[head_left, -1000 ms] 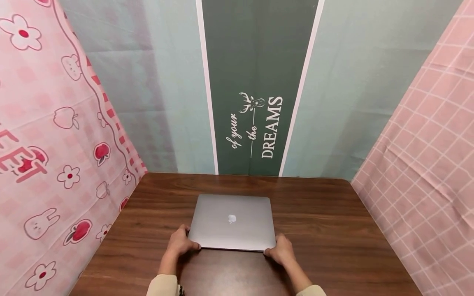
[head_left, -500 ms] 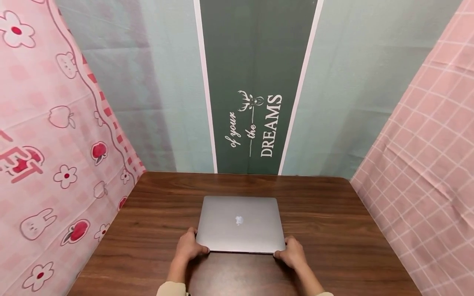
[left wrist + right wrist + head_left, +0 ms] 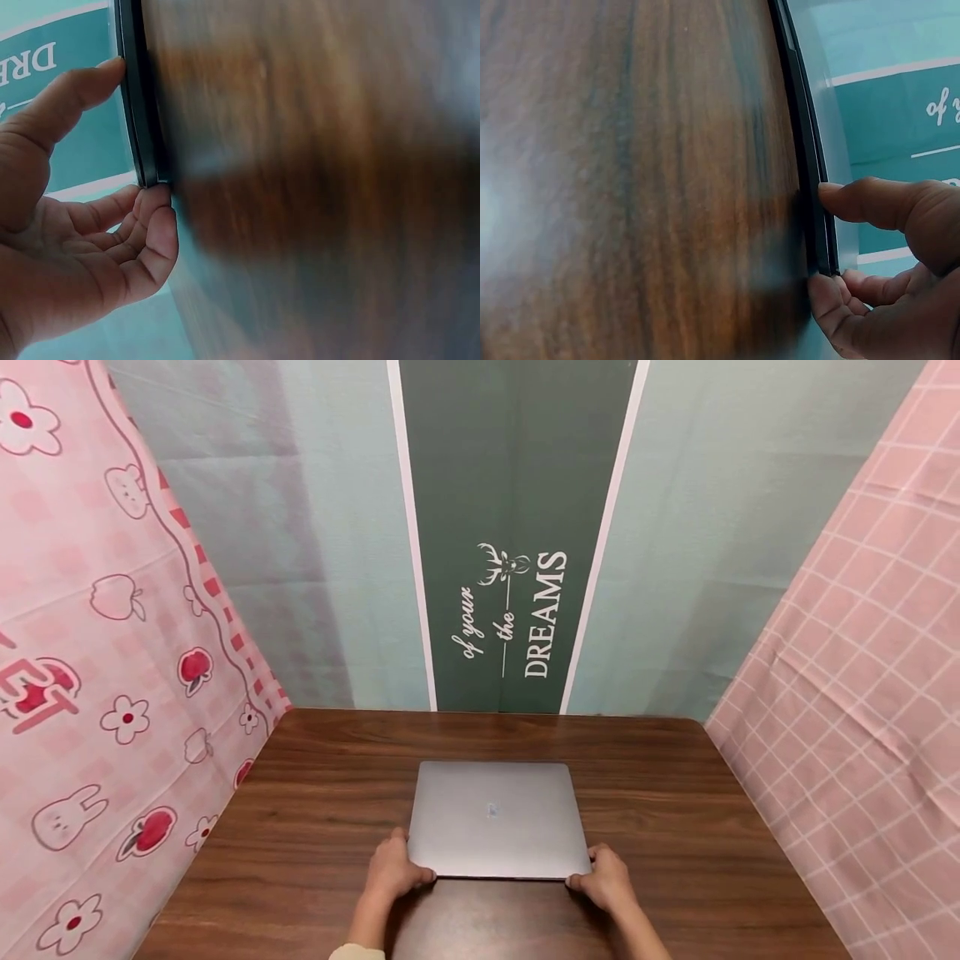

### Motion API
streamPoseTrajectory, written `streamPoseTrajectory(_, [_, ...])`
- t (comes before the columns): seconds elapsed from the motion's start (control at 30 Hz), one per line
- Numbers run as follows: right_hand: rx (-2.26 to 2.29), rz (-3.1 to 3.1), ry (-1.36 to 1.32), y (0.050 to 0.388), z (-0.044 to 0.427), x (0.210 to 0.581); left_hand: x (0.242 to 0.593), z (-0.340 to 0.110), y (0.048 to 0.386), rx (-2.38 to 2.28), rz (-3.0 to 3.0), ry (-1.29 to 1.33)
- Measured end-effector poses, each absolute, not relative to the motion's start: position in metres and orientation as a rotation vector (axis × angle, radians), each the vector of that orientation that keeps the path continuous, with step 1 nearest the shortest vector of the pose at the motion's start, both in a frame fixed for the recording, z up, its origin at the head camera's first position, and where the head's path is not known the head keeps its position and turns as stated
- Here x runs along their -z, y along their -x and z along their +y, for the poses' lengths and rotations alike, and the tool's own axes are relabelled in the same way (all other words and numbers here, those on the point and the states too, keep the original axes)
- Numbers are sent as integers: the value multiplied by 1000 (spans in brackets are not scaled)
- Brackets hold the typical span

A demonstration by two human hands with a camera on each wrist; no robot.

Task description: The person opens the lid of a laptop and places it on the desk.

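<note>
A closed silver laptop [image 3: 498, 835] lies on the brown wooden table, its lid logo facing up. My left hand [image 3: 393, 865] holds its near left corner, and my right hand [image 3: 606, 877] holds the near right one. Seen from the left wrist, the left thumb presses the front edge of the laptop [image 3: 133, 105] while curled fingers meet its side. The right wrist view has the right thumb on the front edge of the laptop [image 3: 810, 142], with bent fingers around the corner. The fingertips' reach under the base is partly hidden.
The wooden table [image 3: 315, 793] extends around the laptop to a rounded far edge. Behind it hangs a green cloth [image 3: 517, 460] with white lettering. Pink patterned cloths [image 3: 67, 643] flank the left side, and a pink checked cloth [image 3: 847, 677] the right.
The laptop has slid to the right and a little nearer to me, with both hands keeping their hold on its corners. The head view has shifted slightly.
</note>
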State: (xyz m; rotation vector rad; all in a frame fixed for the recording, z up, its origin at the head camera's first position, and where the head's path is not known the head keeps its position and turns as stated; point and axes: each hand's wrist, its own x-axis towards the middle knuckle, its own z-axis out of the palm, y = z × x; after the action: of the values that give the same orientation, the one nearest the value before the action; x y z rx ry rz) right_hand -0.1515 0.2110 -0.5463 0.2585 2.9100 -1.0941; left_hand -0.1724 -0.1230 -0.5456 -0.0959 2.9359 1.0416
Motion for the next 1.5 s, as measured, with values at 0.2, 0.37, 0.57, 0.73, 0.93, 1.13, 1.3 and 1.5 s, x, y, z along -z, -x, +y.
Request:
streamPoseTrajectory(0.2, [1114,2916,-251,148,213,548,547,-122,171,-1059,2943,100])
streamPoseTrajectory(0.37, [1128,2923,-273,147,213,549,547,-121,170,-1086,2921,105])
streamPoseTrajectory(0.57, [968,3017,-167,140,210,546,548,-127,162,-1266,2851,74])
streamPoseTrajectory(0.73, [640,3146,88,135,196,533,547,-136,154,-1354,2837,61])
streamPoseTrajectory(0.93, [421,3237,361,138,179,520,544,-137,154,-1273,2958,-66])
streamPoseTrajectory(1.13, [341,3273,456,141,175,522,547,-133,154,-1160,3028,-137])
streamPoseTrajectory(1.3, [182,3381,639,143,168,527,550,-130,154,-986,3113,-187])
streamPoseTrajectory(1.5, [-76,3424,891,148,148,529,550,-131,155,-902,3131,-168])
